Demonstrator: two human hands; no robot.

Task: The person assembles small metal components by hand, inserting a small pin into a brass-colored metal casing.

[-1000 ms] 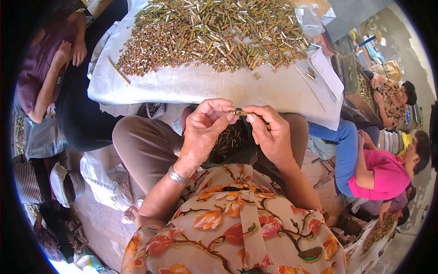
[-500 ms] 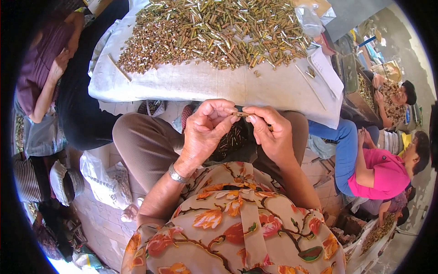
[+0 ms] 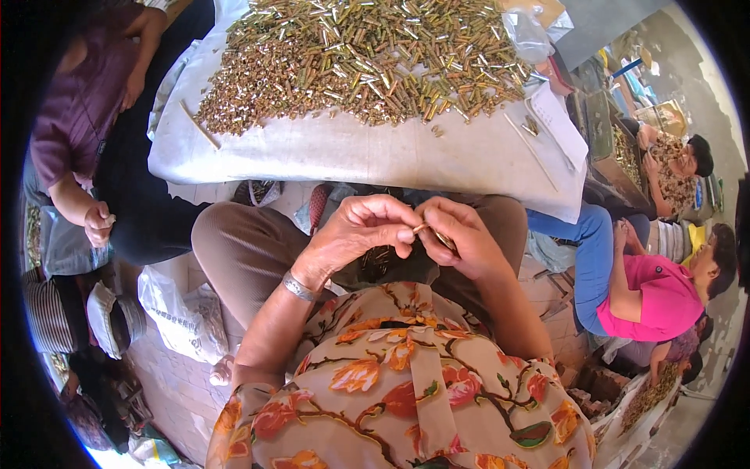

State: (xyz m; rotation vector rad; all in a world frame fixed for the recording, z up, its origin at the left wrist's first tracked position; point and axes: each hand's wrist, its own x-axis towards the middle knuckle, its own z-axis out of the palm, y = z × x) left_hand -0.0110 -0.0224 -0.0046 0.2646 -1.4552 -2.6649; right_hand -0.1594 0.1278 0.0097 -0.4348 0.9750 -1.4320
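My left hand [image 3: 361, 232] and my right hand [image 3: 457, 236] meet over my lap, below the near edge of the cloth-covered table. Thumb and fingertips of both pinch a small brass-coloured metal piece [image 3: 420, 228] between them. Another slim brass-coloured metal piece [image 3: 445, 241] shows under the curled fingers of my right hand. Fingers partly hide both pieces, so I cannot make out their exact shape. A wide pile of brass-coloured metal pieces [image 3: 367, 62] covers the table's far part, small short ones at the left and longer rod-like ones at the right.
Pale cloth [image 3: 312, 152] covers the table. A thin stick [image 3: 200, 125] lies at its left, another thin stick [image 3: 531, 152] at its right beside a paper sheet [image 3: 556, 117]. A white plastic bag [image 3: 183, 316] stands on the floor. Other people sit on both sides.
Both my hands have come down closer to my lap, the metal piece still between them. At the left, another person's hand has dropped lower and their body has shifted.
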